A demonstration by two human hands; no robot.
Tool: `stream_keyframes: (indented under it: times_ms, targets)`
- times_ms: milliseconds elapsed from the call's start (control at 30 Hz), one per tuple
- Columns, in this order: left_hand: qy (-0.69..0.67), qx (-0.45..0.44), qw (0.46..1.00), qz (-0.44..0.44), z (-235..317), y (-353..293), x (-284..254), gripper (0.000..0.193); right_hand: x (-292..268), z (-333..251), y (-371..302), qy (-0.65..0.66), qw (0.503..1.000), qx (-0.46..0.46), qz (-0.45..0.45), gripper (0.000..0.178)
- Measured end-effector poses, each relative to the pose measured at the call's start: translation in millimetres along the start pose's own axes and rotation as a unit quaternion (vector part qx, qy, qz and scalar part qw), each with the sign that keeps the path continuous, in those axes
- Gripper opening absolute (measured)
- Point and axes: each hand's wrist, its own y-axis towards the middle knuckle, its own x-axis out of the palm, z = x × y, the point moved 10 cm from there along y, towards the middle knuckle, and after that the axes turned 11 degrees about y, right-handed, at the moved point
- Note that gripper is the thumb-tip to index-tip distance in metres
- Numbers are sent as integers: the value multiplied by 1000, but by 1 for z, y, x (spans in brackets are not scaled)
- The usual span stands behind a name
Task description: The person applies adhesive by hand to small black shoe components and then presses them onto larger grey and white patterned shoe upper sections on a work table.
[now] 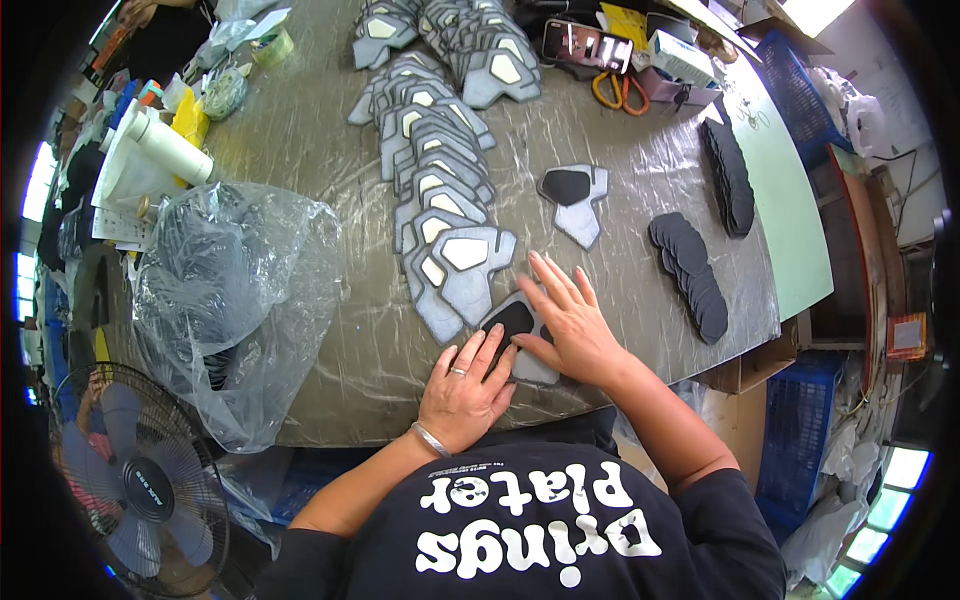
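A grey piece (530, 370) lay at the near edge of the counter (350, 385), just beside the foot of an overlapping row of similar pieces (465, 285), with both hands at work over it. The left grip (462, 395) was unclenched, its fingers laid down over the black patch (512, 316) on the piece; the right grip (572, 335) was also loose, fingers stretched out and thumb reaching to the patch's edge. Neither appeared to pinch the piece off the surface. Thin and flat, the piece looked light and probably flexible, more like padded cloth than board, and unlikely to break, though a hard pinch might crease it. The glossy, wrinkled film over the counter could let it slide, so a flat palm seemed the best anchor. For lifting, its grey outer border offered the safest hold, clear of the patch. The patch, like those in the black stack (690, 275) to the right, appeared thin and soft, best taken by its rim and pressed from above.
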Motion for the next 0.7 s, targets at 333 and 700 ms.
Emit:
stream_keyframes:
  times_ms: [333,700]
  targets:
    - [-131,-75,985,80,-28,-13,-11,66,-54,51,40,279,956,91,15,30]
    - [-52,-212,973,72,-123,71,-9,68,-175,118,4,43,958,124,253,33]
